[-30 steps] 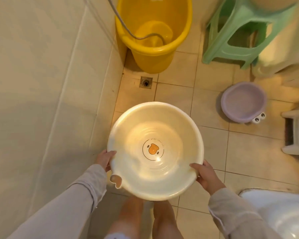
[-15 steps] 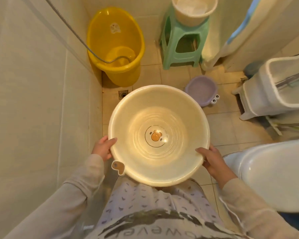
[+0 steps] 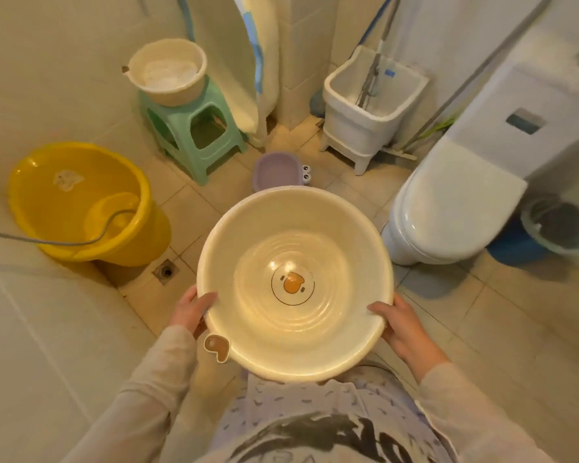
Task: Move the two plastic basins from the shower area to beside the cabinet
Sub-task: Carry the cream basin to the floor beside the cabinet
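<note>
A large cream plastic basin (image 3: 295,228) with an orange cartoon mark at its bottom is held level in front of my body, above the floor. My left hand (image 3: 189,310) grips its left rim and my right hand (image 3: 403,329) grips its right rim. A small purple basin (image 3: 276,170) with cartoon eyes on its side sits on the floor tiles just beyond the cream basin, whose far rim partly covers it. A second cream basin (image 3: 168,71) rests on top of a green plastic stool (image 3: 194,135) at the back.
A yellow tub (image 3: 74,202) with a shower hose (image 3: 47,242) in it stands at the left by the wall. A floor drain (image 3: 166,270) lies below it. A white toilet (image 3: 448,202), a white mop bucket (image 3: 368,105) and a bin (image 3: 559,225) crowd the right side.
The view has swung to the right: the tub slid left, and the toilet and mop bucket came into fuller view. Both hands keep their grip on the raised cream basin.
</note>
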### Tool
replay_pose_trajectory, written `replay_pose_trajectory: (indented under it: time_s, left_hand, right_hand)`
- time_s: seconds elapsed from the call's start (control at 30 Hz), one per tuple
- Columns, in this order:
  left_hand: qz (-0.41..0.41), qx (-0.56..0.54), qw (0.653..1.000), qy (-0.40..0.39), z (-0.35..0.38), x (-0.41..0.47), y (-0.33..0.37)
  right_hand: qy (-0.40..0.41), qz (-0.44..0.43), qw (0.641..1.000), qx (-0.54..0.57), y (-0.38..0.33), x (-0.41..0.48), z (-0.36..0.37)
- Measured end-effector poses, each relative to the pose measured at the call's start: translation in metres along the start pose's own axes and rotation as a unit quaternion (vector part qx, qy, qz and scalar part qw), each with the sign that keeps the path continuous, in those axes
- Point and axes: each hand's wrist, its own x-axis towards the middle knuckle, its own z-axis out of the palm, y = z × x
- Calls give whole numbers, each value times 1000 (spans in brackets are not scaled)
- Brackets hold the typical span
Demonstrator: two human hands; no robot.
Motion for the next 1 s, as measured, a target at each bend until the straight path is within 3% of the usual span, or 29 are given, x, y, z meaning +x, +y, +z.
replay_pose_trajectory:
  time_s: [0.27,0.43,0.6,0.8,1.0]
  left_hand:
    - [26,141,973,-179,99,-1,17]
    - [58,253,923,-283,181,-28,9]
    - [77,360,852,-373,267,-77,-12]
    - [80,418,798,-426,369,-153,-66]
    - [61,444,771,-452,454,-221,-136]
  right_hand:
    - [170,-10,963,210,84,-72,-88]
    - [257,-20,914,313,134,-118,-135]
    - [327,-31,852,408,183,-155,-179]
    - [383,-31,780,494,229,-187,-242]
    - [413,-58,757,502,252,-226,-328]
